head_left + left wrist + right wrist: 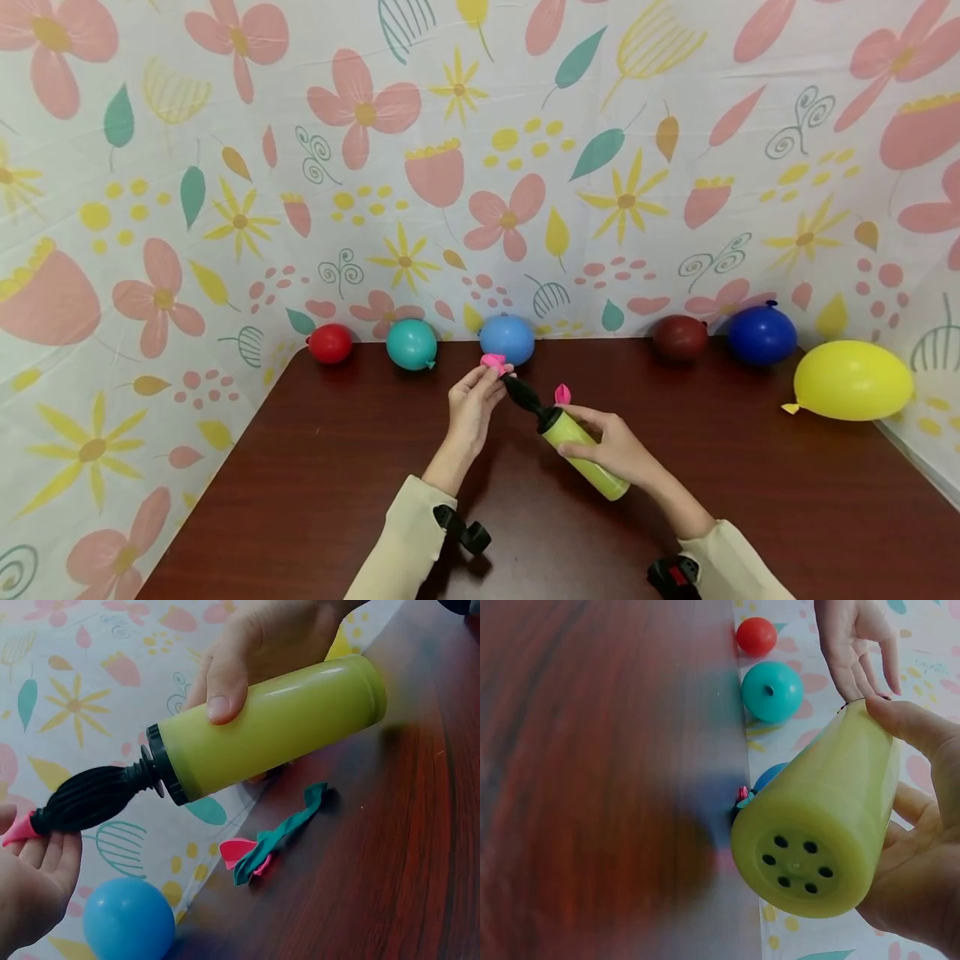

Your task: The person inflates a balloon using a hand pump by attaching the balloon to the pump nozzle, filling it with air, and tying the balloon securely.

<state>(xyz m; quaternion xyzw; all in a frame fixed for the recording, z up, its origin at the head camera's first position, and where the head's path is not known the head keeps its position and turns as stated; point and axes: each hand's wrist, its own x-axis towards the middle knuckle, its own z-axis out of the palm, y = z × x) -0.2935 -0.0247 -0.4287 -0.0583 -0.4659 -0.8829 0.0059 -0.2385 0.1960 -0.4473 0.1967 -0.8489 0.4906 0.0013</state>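
Note:
A hand balloon pump (588, 462) with a yellow-green barrel and a black ribbed nozzle (94, 796) is held up over the table, tilted. My right hand (618, 450) grips its barrel, thumb on one side and fingers on the other. At the nozzle tip, a limp pink balloon (493, 362) is pinched by my left hand (471, 412); in the left wrist view its neck covers the tip. Holes dot the end of the barrel (802, 862) in the right wrist view. Beneath the pump lie a flat green balloon (281, 834) and a flat pink balloon (237, 852).
Along the back edge of the brown table (337, 500) rest inflated balloons: red (331, 343), teal (411, 344), light blue (507, 337), maroon (680, 337), dark blue (762, 335) and large yellow (853, 381). A flower-printed cloth (510, 125) hangs behind.

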